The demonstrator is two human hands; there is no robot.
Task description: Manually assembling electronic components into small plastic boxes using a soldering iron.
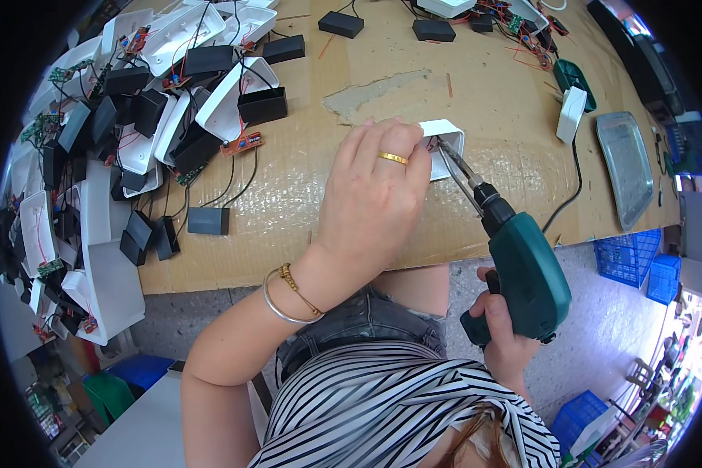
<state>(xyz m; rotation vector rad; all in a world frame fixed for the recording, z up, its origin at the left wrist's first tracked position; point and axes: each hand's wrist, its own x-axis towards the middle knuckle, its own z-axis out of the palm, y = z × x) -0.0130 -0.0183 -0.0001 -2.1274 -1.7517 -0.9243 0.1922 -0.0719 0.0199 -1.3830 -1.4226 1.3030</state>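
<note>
My left hand point(384, 187) is closed on a white plastic housing point(448, 134), holding it on the cardboard near the middle of the table. Its fingers hide most of the housing. In my right hand point(505, 331) is a dark green pistol-shaped soldering gun point(529, 269), gripped by its handle with the index finger at the trigger. From its nose a metal tip point(462, 166) and a thin tube beside it slant into the open side of the housing. What the tip touches inside is hidden.
White housings point(230, 101), black boxes point(208, 221) and small circuit boards point(243, 143) with wires pile up on the left. A metal tray point(625, 171) and a green holder point(576, 84) stand at the right. A black cable point(576, 191) runs past the table's front edge. Blue baskets point(628, 253) sit beyond it.
</note>
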